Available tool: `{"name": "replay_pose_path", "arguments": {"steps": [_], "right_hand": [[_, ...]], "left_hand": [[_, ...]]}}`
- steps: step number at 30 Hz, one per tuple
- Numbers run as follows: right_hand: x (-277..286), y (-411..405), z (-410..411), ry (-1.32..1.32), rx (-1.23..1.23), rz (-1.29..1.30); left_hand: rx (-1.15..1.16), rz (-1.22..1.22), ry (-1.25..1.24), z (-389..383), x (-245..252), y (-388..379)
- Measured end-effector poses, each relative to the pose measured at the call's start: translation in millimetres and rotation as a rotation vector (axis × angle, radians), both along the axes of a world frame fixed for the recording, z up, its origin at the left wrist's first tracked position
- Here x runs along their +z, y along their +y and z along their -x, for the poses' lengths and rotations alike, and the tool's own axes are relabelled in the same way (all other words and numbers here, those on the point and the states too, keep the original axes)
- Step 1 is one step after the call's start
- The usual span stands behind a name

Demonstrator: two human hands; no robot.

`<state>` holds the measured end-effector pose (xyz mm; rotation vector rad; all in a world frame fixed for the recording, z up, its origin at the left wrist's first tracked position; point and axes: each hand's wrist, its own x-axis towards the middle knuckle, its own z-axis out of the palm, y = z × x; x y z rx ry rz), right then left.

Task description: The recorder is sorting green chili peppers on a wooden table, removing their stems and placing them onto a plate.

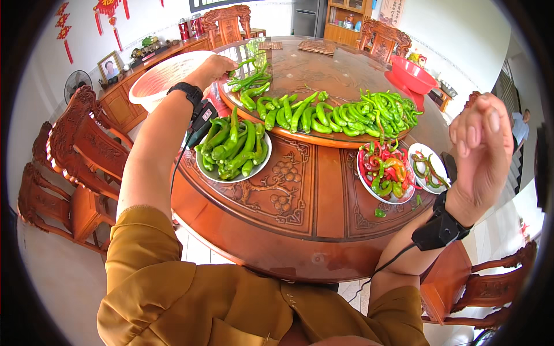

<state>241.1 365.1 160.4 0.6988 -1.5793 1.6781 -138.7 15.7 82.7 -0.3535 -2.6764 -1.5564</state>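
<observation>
My left hand (216, 70) reaches to the left end of the glass-topped turntable (311, 73), its fingers closed around the end of a slim green pepper (246, 64). More long green peppers (298, 114) lie in a row along the turntable's near edge, heaped thickest at the right. Below my left forearm, a white bowl (269, 161) holds plump green peppers (233, 147). My right hand (480, 129) is raised at the right with loosely bent fingers and nothing visible in it. Nearest to it are a plate (433, 156) with a few dark peppers and a bowl (362, 184) of red and green peppers.
The round carved wooden table (329, 190) fills the space before me. A pink plastic basket (166, 73) stands beyond my left forearm; a red basin (413, 74) sits at the far right. Carved chairs (88, 207) surround the table. A person (520, 125) is at the far right.
</observation>
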Motion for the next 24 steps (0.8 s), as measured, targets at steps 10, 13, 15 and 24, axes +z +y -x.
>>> {"name": "replay_pose_path", "arguments": {"steps": [10,13,15,24], "right_hand": [[-1.4,10.9,6.6,0.055,0.033,-0.091],[-2.3,13.2,6.6,0.048,0.003,-0.080],[-1.5,14.9,5.8,0.031,-0.013,-0.124],[-0.8,13.1,10.9,0.016,0.062,-0.116]], "left_hand": [[0.041,0.221,0.029,59.1,-19.0,9.6],[0.075,0.162,-0.005,59.3,-23.0,17.6],[0.050,0.194,-0.008,62.6,-22.0,20.3],[-0.151,0.509,0.066,99.5,-33.4,0.1]]}}
